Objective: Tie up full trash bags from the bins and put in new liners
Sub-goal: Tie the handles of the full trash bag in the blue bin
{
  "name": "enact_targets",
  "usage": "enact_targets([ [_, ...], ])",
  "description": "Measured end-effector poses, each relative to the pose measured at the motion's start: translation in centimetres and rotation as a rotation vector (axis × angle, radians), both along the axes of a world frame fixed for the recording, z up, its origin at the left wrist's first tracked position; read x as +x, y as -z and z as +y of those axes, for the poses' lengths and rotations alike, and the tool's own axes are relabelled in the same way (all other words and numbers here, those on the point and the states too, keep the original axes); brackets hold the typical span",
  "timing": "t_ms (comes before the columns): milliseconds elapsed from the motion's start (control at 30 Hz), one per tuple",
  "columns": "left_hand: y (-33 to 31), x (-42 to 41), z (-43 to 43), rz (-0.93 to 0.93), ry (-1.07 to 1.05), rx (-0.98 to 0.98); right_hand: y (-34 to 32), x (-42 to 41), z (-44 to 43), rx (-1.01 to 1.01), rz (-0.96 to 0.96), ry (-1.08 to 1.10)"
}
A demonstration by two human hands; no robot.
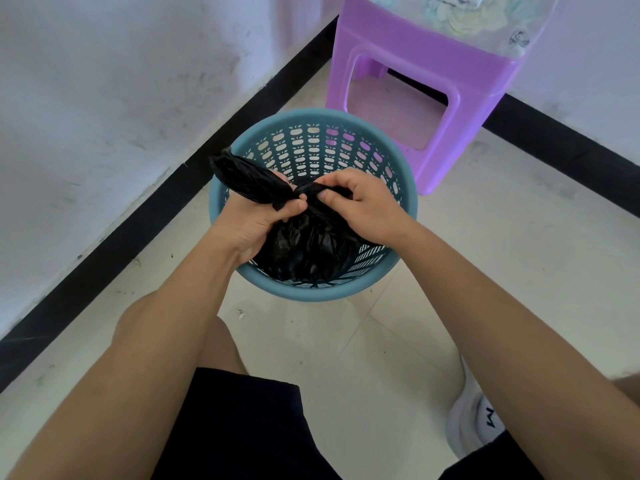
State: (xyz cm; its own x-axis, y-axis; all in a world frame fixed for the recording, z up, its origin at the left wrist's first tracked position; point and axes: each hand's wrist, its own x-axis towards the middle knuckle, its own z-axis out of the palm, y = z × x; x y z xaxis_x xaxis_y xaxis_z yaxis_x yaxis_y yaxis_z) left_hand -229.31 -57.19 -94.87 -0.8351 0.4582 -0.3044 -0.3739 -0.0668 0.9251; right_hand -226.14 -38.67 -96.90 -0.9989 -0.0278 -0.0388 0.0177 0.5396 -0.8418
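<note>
**Both hands knotting a black bag over the blue bin**

Both hands meet above the teal bin (313,292), working the gathered top of a black trash bag (304,247). The left hand (256,220) is closed around one twisted end of the bag, which sticks up and away to the left past the bin's rim. The right hand (360,206) pinches the other twisted end between thumb and fingers, right beside the left thumb, so the two ends cross between the hands. The bag's bulging body hangs below the hands and sits inside the bin, against its near wall.

The bin is a round, lattice-sided plastic basket standing on pale floor tiles (467,244) near a corner of white walls with a black skirting strip (131,233). Just behind it, to the right, stands a purple plastic stool (460,95). The person crouches over the bin in dark shorts (242,427), with a white shoe (474,424) showing at the lower right.
</note>
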Motion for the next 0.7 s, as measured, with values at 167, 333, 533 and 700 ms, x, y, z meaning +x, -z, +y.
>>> enact_targets([
  [167,0.6,0.2,0.4,0.159,-0.303,-0.217,-0.1,0.1,-0.4,0.025,0.064,0.044],
  [333,1.8,0.5,0.6,0.280,-0.248,-0.491,-0.3,0.3,-0.3,0.043,0.082,0.046],
  [533,0.8,0.7,1.6,0.289,-0.230,-0.482,-0.1,0.3,-0.7,0.027,0.090,0.068],
  [700,0.5,0.1,1.4,-0.172,-0.283,-0.160,-0.1,0.7,-0.5,-0.041,0.077,0.130],
])
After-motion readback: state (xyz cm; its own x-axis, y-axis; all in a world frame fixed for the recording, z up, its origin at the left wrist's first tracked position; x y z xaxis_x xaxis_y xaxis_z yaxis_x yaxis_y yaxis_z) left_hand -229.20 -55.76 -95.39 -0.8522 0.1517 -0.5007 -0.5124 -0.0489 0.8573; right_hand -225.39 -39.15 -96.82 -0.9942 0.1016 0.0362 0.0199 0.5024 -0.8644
